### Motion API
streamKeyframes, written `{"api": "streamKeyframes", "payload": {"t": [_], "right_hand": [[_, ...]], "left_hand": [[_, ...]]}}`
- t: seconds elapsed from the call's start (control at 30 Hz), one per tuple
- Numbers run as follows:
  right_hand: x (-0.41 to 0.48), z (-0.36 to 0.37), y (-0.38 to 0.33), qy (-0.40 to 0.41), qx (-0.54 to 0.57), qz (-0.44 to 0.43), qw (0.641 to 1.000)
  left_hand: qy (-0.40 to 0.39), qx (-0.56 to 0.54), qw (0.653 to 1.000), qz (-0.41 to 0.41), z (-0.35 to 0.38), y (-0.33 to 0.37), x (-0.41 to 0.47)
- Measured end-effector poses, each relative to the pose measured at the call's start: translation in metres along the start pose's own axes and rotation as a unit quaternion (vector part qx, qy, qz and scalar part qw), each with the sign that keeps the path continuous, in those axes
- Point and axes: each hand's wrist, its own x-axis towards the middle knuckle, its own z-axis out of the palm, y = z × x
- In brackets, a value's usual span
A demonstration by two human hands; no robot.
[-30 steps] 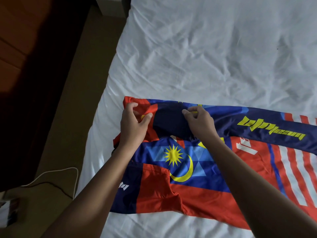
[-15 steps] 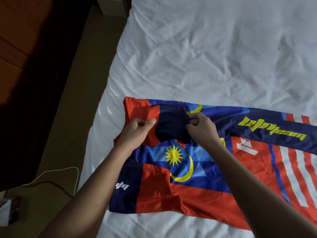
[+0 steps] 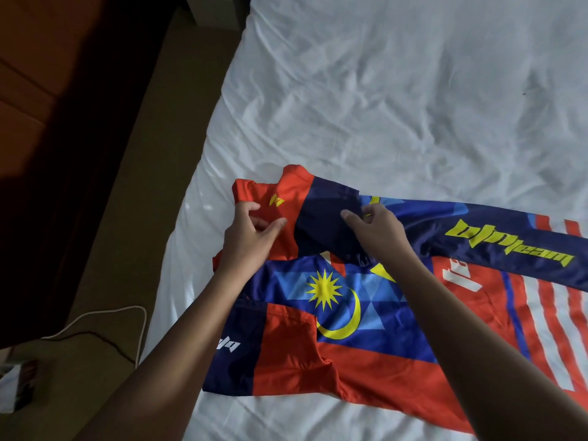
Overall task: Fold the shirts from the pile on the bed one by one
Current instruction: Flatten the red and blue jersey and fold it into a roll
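Bed (image 3: 381,90) with white wrinkled sheet (image 3: 445,138); tan floor (image 3: 152,154) at left, white cable (image 3: 105,313) on it. Shirt (image 3: 366,351) lies flat on sheet near left bed edge. Left hand (image 3: 251,233) pinches red folded part at far end; right hand (image 3: 378,230) pinches navy part just beside it.

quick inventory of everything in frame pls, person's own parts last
shirt: 1, red, blue and yellow, spread on the near part of the bed
bed sheet: 1, white, wrinkled, under the shirt
cable: 1, white, on the floor, lower left
floor: 1, tan, left of the bed
wooden furniture: 1, dark brown, far left
left grip: 1, bare hand, pinches the shirt's red fabric
right grip: 1, bare hand, pinches the navy fabric
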Motion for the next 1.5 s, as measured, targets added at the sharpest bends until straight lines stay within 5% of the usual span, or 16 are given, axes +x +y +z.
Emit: {"api": "streamKeyframes", "payload": {"t": [0.33,0.5,0.7,0.87,1.03,1.3,1.5], "right_hand": [[-0.011,-0.004,0.025,0.048,0.049,-0.026,0.997],[-0.016,0.0,0.026,0.044,0.03,-0.012,0.999],[-0.014,0.003,0.019,0.036,0.0,-0.042,0.998],[-0.014,-0.005,0.031,0.045,0.066,-0.049,0.996],[-0.021,-0.004,0.04,0.038,0.051,-0.024,0.998],[-0.028,-0.003,0.028,0.055,0.021,-0.02,0.998],[-0.036,-0.001,0.033,0.123,0.026,-0.096,0.987]], "left_hand": [[-0.076,0.133,0.988,0.025,-0.037,-0.017,-0.022],[0.045,0.04,0.996,0.067,-0.019,0.007,-0.014],[0.001,0.161,0.987,-0.021,0.016,0.015,0.022],[-0.038,-0.109,0.993,0.039,-0.005,-0.003,0.013],[-0.104,0.065,0.991,0.057,-0.018,-0.027,0.006],[-0.049,0.075,0.995,0.046,-0.014,-0.026,-0.002],[0.097,0.018,0.994,0.042,-0.017,-0.026,-0.012]]}}
